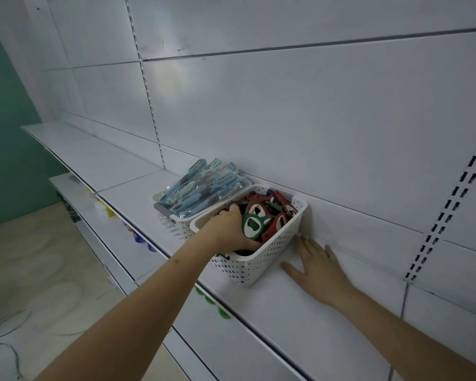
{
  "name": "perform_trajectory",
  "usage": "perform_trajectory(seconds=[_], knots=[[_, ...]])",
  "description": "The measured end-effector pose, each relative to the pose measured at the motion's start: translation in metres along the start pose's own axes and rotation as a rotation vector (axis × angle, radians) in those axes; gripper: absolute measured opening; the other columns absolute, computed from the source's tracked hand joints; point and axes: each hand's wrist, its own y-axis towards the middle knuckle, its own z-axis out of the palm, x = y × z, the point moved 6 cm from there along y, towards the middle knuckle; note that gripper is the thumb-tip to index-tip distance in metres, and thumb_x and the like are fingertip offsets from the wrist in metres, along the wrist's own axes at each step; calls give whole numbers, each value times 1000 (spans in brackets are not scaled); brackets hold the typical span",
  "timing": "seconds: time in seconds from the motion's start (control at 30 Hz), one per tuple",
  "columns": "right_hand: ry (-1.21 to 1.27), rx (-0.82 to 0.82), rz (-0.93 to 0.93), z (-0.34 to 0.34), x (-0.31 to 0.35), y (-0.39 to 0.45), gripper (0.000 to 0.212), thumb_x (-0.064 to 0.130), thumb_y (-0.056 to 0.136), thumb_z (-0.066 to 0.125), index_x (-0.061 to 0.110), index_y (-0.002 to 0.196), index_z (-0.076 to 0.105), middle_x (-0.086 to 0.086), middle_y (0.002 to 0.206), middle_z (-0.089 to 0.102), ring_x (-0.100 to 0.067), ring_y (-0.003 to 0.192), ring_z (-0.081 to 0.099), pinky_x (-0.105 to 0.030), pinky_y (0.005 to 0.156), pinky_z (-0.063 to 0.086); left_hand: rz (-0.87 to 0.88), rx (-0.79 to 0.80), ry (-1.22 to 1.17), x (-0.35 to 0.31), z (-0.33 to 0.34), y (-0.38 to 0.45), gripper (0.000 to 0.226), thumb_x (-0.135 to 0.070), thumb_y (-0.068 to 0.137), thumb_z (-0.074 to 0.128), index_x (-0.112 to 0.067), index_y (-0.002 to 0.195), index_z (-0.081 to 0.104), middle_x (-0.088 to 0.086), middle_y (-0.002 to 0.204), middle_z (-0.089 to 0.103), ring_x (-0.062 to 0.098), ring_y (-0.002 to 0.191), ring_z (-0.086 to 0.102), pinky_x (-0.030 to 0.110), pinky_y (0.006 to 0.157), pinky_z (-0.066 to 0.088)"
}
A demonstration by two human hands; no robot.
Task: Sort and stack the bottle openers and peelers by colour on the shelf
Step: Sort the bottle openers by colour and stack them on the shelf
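The round green and red plastic bottle openers [261, 215] lie jumbled in the near white perforated plastic basket [261, 264], under my left hand [227, 228]. I'd lift 1 colour at a time, starting with the green on top, so the pile doesn't snag. My left hand reaches in, fingers curled among the openers; whether it grips any I cannot tell. My right hand [318, 270] lies flat and released on the white metal shelf [286, 312], just right of the basket. Beyond my left hand, bagged blue-handled peelers [201, 188] fill a 2nd basket.
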Motion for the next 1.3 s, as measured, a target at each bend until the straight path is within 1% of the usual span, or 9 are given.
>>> perform_trajectory(seconds=[0.1,0.2,0.37,0.5,0.73,0.87,1.03,1.2,1.3], knots=[[-10,-17,-8,-3,1,-2,83,67,94,29,20,157,5,1,164,9,-12,151,6,-43,123,4,-38,-31,-91,6,-7,0,97,-58,63,84,-15,133,32,2,120,61,21,102,61,38,81,57],[-10,-29,-11,-3,1,-2,80,66,94,30,21,157,8,2,164,11,-12,151,7,-43,123,5,-47,-95,-158,9,-12,-4,85,-36,68,86,-15,126,27,3,99,62,19,78,63,40,66,61],[-11,-42,-15,-4,1,-3,79,66,94,31,21,156,12,1,164,13,-13,150,9,-43,123,6,4,-168,-41,9,-19,-1,68,-38,71,81,-17,125,46,2,109,65,23,94,63,42,78,58],[-2,-35,-14,-5,2,-4,78,66,94,31,22,156,11,1,164,13,-12,150,9,-43,123,6,30,-242,-32,14,-30,0,54,-41,73,77,-21,118,56,-2,106,66,21,96,63,38,77,56],[17,-22,-18,-6,2,-5,76,63,96,32,22,157,11,2,164,14,-13,150,10,-42,123,6,29,-375,-251,18,-55,-2,14,-15,75,72,-17,84,62,-3,73,65,17,68,62,25,53,46],[51,9,-7,-5,-1,-5,72,58,98,33,22,157,11,2,164,12,-12,151,9,-39,123,5,60,-366,-271,18,-61,-3,20,-9,77,68,-22,70,55,-5,66,62,16,64,60,25,52,45],[65,54,8,-5,-10,-17,71,53,101,32,19,157,5,1,164,7,-11,151,5,-30,122,0,78,-416,-337,20,-73,-1,11,-5,80,66,-9,90,63,3,75,66,15,63,62,21,48,42],[102,68,58,-10,-21,-30,72,51,101,33,16,157,5,-1,164,5,-11,151,4,-23,119,-2,142,-462,-363,5,-91,8,6,-5,81,63,-7,87,62,0,69,62,14,60,60,29,55,49],[165,64,108,-13,-26,-37,71,50,102,34,16,157,6,0,164,5,-11,151,3,-21,118,-2,137,-476,-364,-2,-99,13,8,-4,83,62,-9,88,59,-4,68,58,5,58,52,21,47,36]])
